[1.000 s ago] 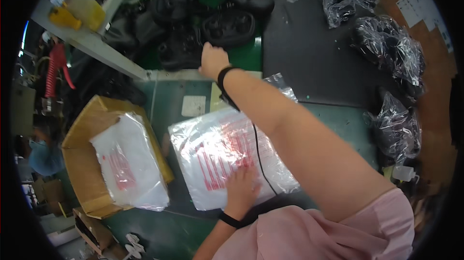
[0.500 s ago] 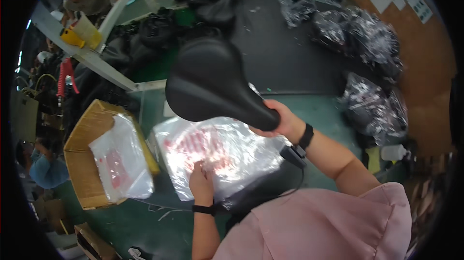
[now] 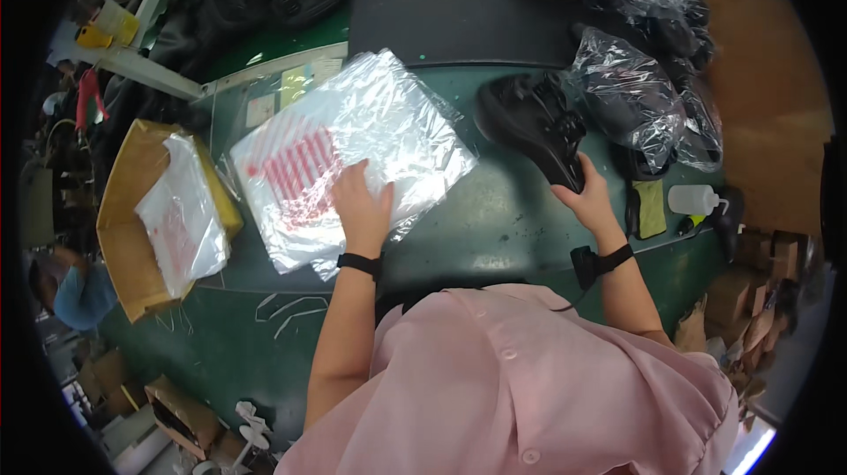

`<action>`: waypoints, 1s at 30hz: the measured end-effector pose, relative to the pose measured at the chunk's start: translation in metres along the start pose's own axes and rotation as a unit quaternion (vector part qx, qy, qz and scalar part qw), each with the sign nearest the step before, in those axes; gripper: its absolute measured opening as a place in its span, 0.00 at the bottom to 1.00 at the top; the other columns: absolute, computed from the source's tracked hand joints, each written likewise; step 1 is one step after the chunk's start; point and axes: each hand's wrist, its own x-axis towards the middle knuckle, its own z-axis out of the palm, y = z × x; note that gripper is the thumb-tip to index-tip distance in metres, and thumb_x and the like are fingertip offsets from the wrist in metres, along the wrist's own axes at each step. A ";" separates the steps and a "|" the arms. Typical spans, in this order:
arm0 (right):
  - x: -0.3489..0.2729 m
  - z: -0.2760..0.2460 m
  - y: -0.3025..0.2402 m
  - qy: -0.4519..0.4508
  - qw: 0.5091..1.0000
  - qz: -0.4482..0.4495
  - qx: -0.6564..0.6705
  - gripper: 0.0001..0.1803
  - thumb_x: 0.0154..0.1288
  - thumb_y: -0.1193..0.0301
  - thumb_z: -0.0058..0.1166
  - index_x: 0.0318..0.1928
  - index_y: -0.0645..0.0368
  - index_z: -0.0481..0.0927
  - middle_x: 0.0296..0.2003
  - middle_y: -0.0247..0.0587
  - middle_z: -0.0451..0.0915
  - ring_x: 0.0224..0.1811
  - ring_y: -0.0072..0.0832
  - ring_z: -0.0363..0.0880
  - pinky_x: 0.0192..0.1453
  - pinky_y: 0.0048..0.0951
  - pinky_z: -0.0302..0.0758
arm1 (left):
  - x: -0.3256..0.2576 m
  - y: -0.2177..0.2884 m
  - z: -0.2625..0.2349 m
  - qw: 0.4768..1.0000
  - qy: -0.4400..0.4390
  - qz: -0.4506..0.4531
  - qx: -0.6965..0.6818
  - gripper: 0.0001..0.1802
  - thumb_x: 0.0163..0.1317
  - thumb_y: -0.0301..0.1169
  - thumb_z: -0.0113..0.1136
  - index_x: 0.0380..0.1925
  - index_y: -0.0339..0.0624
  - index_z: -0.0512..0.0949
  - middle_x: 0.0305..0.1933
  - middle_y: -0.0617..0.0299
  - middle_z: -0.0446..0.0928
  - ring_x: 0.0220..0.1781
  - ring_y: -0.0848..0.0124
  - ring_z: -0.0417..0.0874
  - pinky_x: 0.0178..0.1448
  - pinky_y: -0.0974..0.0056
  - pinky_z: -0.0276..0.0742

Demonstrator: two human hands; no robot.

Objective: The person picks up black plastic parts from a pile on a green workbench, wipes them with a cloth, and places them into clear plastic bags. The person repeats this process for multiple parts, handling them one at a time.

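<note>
A black bicycle saddle [image 3: 520,122] is in my right hand [image 3: 593,199], which grips it by the narrow nose. Its underside, with the rails, faces partly up and to the right. The saddle is low over the green tabletop; whether it touches cannot be made out. My left hand [image 3: 362,208] lies on a stack of clear plastic bags [image 3: 401,127] with red print, thumb apart from the fingers. The bags rest askew on the table, left of the saddle.
Bagged saddles [image 3: 626,100] are piled at the right, beside a white squeeze bottle [image 3: 693,200] and a yellow-green pad [image 3: 651,209]. On the left stands a cardboard box [image 3: 119,237] holding more bags. Bare black saddles [image 3: 229,12] lie at the far left, near a black mat [image 3: 450,7].
My right hand has brought the saddle down and to the right, turning its underside into view. The bag stack now lies at a steeper angle under my left hand. The head view has shifted.
</note>
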 end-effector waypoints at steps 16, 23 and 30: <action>0.029 0.063 -0.006 -0.215 0.795 0.243 0.512 0.23 0.58 0.74 0.61 0.52 0.63 0.70 0.42 0.43 0.79 0.41 0.31 0.83 0.43 0.29 0.81 | 0.037 -0.046 0.022 0.988 -0.070 -0.097 0.101 0.13 0.58 0.29 0.56 0.42 0.36 0.73 0.36 0.47 0.77 0.38 0.51 0.79 0.42 0.52 0.75; 0.046 0.079 -0.080 -0.308 0.794 0.132 0.507 0.30 0.55 0.71 0.63 0.58 0.64 0.70 0.46 0.45 0.79 0.46 0.31 0.81 0.51 0.30 0.78 | 0.043 -0.038 -0.027 0.896 -0.159 -0.242 -0.336 0.10 0.59 0.32 0.59 0.30 0.35 0.81 0.26 0.60 0.81 0.28 0.72 0.80 0.32 0.67 0.72; 0.075 0.203 -0.131 -0.332 0.786 0.132 0.505 0.33 0.55 0.74 0.65 0.60 0.64 0.64 0.46 0.39 0.77 0.44 0.23 0.77 0.49 0.27 0.75 | 0.049 -0.036 -0.030 0.829 -0.174 -0.264 -0.461 0.06 0.56 0.24 0.64 0.28 0.38 0.74 0.27 0.62 0.79 0.27 0.75 0.80 0.30 0.71 0.75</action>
